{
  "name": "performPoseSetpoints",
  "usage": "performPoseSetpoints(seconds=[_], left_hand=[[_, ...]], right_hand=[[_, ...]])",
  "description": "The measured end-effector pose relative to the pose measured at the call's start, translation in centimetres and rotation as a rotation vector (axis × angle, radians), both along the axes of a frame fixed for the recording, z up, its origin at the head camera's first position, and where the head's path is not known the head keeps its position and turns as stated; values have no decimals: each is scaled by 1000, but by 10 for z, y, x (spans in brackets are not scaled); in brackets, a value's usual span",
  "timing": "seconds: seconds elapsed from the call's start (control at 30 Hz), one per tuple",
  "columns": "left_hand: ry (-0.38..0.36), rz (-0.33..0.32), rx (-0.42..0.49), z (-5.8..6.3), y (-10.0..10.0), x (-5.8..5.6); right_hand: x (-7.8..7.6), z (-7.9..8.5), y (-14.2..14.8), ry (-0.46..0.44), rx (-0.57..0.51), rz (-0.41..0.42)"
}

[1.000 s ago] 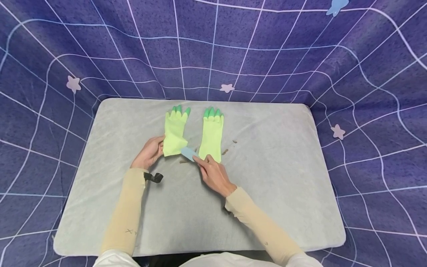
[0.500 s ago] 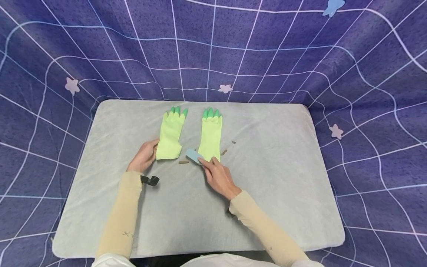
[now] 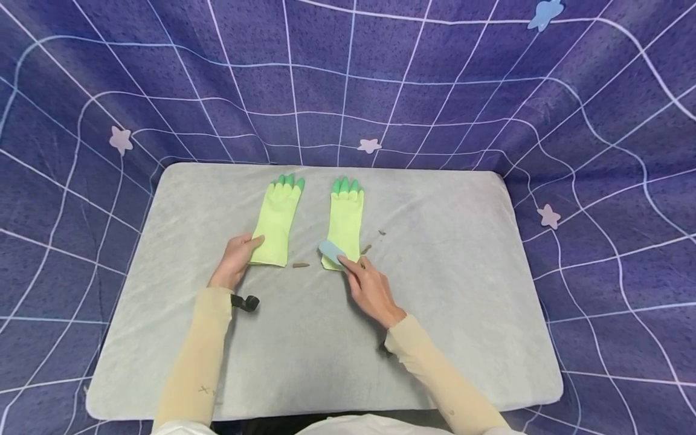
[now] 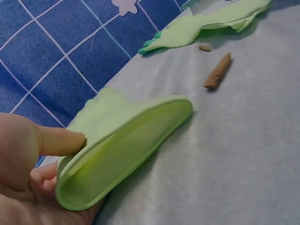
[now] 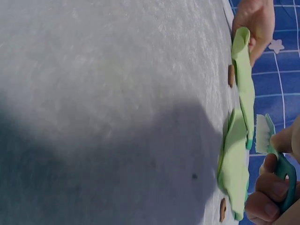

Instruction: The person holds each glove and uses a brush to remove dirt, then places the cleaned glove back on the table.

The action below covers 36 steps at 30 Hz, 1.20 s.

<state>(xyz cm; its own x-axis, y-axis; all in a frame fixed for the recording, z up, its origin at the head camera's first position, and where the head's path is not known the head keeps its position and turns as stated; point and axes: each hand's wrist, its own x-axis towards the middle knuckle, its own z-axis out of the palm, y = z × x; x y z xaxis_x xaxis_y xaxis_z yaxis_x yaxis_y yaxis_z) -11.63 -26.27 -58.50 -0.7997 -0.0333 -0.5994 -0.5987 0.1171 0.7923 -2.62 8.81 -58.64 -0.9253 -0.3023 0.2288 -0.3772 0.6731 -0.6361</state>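
Observation:
Two lime-green rubber gloves with darker green fingertips lie side by side on the table. My left hand [image 3: 234,261] pinches the cuff of the left glove [image 3: 276,223] at its outer edge, thumb on top. In the left wrist view that cuff [image 4: 126,154] gapes open. My right hand [image 3: 375,295] grips a small scrubbing brush [image 3: 330,250], its head overlapping the cuff of the right glove [image 3: 345,219] in the head view. White bristles [image 5: 262,135] and a teal handle [image 5: 285,176] show in the right wrist view.
A brown stick-shaped piece [image 3: 301,264] lies between the glove cuffs. Another brown piece [image 3: 367,248] and a smaller bit [image 3: 382,232] lie right of the right glove. A grey cloth covers the table [image 3: 462,290]; a blue gridded curtain [image 3: 348,84] surrounds its back and sides.
The left glove's cuff has come down and to the left with my left hand, and the glove lies straighter. My right hand and the brush have shifted right, from between the gloves.

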Motion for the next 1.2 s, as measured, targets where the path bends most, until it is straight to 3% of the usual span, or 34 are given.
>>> performPoseSetpoints(seconds=[0.33, 0.5, 0.87, 1.2], left_hand=[[69, 79, -61, -11, 5, 9], [69, 112, -76, -13, 6, 12], [83, 168, -93, -16, 1, 16], [93, 114, -148, -13, -2, 22]], right_hand=[[-3, 1, 31, -53, -32, -107], [-4, 2, 51, -82, -37, -183], [-6, -1, 99, -42, -73, -319], [-14, -7, 118, -116, -79, -414]])
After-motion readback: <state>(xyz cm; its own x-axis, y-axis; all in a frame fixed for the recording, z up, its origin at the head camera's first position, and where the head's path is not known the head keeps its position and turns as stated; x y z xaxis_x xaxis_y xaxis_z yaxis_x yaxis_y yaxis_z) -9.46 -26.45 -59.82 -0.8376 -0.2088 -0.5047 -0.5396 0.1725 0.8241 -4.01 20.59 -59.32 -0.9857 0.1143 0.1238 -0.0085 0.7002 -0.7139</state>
